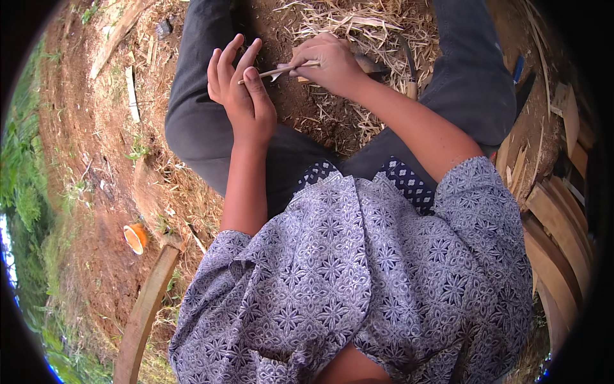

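A thin pale stick (286, 70) spans the gap between my two hands, above the ground between my bent legs. The thumb of my left hand (245, 96) lies across its left end, while the other fingers stretch up and apart. My right hand (329, 64) has its fingers curled around the other end in a pinch. Just under the stick, beside the right fingertips, a small whitish pointed piece (276, 76) shows; whether it is a blade or a shaving I cannot tell.
Pale shavings (364, 25) cover the soil beyond my right hand. A curved dark blade with a wooden handle (412, 88) lies there. Curved planks (563, 230) are stacked at the right; another plank (147, 313) and an orange bowl-like piece (135, 238) lie at the left.
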Available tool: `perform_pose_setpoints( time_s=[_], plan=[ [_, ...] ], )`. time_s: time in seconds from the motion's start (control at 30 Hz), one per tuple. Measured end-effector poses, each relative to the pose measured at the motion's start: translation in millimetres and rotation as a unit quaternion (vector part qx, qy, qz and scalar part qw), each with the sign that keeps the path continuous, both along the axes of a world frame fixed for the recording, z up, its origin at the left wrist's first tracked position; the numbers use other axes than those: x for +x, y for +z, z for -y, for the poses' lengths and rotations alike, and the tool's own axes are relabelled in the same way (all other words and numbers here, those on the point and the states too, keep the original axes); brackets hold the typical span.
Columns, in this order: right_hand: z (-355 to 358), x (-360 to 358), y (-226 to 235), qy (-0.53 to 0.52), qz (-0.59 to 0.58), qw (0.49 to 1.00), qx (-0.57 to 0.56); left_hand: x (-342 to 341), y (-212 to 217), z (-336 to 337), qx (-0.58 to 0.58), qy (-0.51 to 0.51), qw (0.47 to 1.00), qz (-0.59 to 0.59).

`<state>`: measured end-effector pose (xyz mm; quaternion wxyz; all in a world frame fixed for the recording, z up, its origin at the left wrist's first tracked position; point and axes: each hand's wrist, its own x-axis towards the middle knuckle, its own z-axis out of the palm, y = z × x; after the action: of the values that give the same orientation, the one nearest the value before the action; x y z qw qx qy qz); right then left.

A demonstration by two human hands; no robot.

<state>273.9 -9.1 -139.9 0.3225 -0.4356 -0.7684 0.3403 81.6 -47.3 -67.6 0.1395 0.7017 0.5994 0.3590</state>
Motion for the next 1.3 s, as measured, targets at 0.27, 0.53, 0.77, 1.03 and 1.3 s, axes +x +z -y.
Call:
perform_pose_setpoints(
  time_s=[0.27, 0.53, 0.77, 1.03, 1.3],
  plan=[
    [9, -1, -2, -0.035, 0.000, 0.999, -0.034, 3, 13, -1, 0.009, -0.003, 0.998, -0.063],
    [7, -13, 13, -0.037, -0.042, 0.998, -0.011, -2, 15, 3, 0.008, 0.005, 0.998, -0.066],
    [3, -17, 1, -0.035, -0.050, 0.997, -0.057, -8, 12, -1, -0.009, -0.012, 0.998, -0.055],
    [0, -16, 20, -0.050, -0.018, 0.997, -0.056, -16, 19, -30, 0.006, -0.101, 0.992, -0.070],
    [-9, -4, -6, -0.102, -0.007, 0.974, -0.201, -24, 6, -96, -0.209, -0.134, 0.887, 0.389]
  ],
)
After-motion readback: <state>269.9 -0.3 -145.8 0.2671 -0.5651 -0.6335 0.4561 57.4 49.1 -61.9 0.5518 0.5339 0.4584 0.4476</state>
